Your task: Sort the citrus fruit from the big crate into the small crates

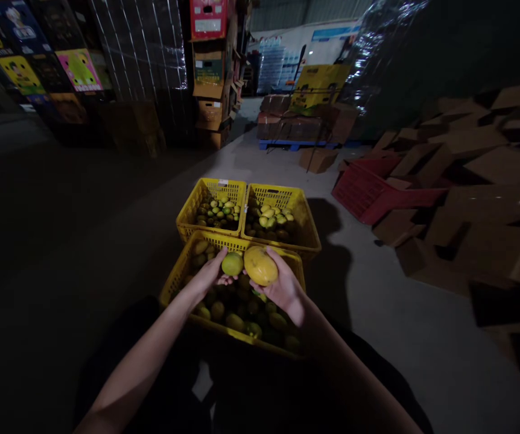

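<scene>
My left hand (211,274) is closed around a small green lemon (232,264), its thumb on the upper side. A larger yellow lemon (260,266) is gripped in my right hand (283,288), close beside the green one. Both hands are above the near yellow crate (233,331), which holds many green and yellowish lemons, mostly in shadow. Behind it, the far left crate (187,208) contains mostly greenish lemons (224,210). In the far right crate (307,220), yellow lemons (272,214) lie on top of darker ones.
To the right, a red basket (364,190) stands against a heap of flattened cardboard (477,199). Stacked cartons (209,75) rise at the back. A blue pallet (296,145) carries boxes and a yellow carton (318,87). Grey concrete floor surrounds the crates.
</scene>
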Action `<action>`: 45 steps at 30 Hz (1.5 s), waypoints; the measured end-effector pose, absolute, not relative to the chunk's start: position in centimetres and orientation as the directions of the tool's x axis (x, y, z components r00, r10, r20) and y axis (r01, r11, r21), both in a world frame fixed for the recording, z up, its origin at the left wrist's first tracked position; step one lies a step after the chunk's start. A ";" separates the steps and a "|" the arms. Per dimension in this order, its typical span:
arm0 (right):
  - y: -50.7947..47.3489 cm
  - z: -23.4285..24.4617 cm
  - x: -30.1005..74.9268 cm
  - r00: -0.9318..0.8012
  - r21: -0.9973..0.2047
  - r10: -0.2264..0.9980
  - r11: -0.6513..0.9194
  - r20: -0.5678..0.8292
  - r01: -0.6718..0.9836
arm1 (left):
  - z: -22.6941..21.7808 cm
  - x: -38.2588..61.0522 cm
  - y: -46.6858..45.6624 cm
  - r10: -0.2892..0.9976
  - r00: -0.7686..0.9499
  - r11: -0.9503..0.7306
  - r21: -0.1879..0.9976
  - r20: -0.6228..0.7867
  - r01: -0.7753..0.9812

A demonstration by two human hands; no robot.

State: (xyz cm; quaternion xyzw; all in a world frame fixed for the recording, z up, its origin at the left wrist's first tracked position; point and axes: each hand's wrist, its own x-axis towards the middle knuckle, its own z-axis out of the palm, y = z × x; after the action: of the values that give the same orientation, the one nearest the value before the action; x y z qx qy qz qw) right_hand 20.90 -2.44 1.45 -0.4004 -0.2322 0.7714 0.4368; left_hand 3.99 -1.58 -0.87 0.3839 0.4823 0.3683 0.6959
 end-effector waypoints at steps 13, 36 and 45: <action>-2.6 0.2 21.4 0.136 -0.965 0.964 0.205 0.228 0.164 | -0.4 3.5 -1.4 0.970 0.046 -0.230 0.965 0.237 -0.129; -2.7 0.5 21.2 -0.079 -0.844 0.986 -0.169 -0.149 -0.509 | 0.5 3.7 -1.9 0.969 0.176 0.247 0.755 -0.176 -0.607; -2.9 0.0 20.9 -0.341 -0.805 0.895 -0.419 -0.287 -0.420 | -0.3 3.6 -2.1 0.945 0.268 0.294 0.844 -0.187 -0.448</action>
State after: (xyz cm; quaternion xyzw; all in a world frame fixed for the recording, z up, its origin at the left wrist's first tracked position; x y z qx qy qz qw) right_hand 20.93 -2.85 0.03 -0.3738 -0.3176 0.7547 0.4357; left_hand 3.62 -2.12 -0.30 0.3435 0.3619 0.4848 0.7183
